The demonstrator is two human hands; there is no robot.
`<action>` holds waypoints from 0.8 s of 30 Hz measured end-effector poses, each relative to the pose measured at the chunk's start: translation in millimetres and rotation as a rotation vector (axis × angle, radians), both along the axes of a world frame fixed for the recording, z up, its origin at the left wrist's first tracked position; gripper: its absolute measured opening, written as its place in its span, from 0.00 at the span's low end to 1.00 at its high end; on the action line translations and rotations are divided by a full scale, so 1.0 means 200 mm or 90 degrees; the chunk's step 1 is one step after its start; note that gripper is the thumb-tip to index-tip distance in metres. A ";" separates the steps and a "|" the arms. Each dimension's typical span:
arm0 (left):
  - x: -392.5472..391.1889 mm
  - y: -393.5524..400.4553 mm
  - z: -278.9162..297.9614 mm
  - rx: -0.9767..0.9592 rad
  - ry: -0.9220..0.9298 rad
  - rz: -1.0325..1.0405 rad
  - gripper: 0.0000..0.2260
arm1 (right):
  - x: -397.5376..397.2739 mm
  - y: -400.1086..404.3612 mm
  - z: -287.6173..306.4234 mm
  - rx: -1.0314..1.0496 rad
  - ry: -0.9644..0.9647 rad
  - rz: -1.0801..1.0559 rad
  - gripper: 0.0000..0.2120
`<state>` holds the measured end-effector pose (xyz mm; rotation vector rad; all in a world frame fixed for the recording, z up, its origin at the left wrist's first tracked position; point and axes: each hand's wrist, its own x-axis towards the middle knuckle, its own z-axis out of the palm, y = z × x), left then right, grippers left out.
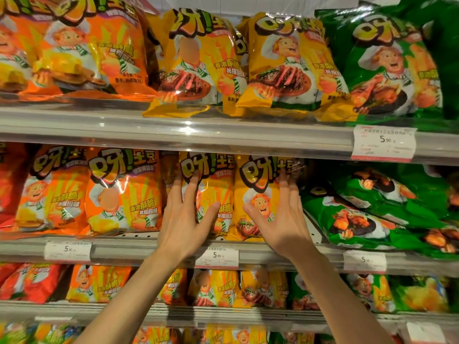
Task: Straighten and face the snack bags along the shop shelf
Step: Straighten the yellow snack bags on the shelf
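Yellow bags (pixel 258 194) sit mid-frame on the middle shelf (pixel 149 252), long axes upright, and you've got one under each hand. Your left hand (pixel 183 219) is spread flat on the left bag (pixel 211 192), your right hand (pixel 285 219) spread on its neighbour, fingers pointing up, nothing pinched. Out at right, green bags (pixel 372 209) lie toppled, nearer your right hand.

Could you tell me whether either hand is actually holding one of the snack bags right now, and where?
Neither grips anything. The left hand and right hand lie open, straight fingers against the fronts of the two yellow bags on the middle shelf.
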<state>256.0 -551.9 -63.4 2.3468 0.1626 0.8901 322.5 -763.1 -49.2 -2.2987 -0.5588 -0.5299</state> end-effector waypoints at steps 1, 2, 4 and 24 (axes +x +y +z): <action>0.00 0.00 0.00 0.001 -0.001 -0.002 0.34 | 0.01 0.00 0.00 -0.006 0.019 -0.007 0.53; -0.01 0.00 0.00 -0.001 -0.003 -0.005 0.34 | 0.01 0.00 0.00 -0.017 0.016 -0.019 0.53; -0.01 -0.01 0.01 0.007 -0.013 -0.002 0.34 | 0.00 0.00 0.01 -0.037 -0.012 -0.049 0.52; -0.41 -0.04 -0.08 -0.311 -0.050 -0.208 0.12 | -0.50 -0.23 -0.18 0.202 0.104 -0.014 0.20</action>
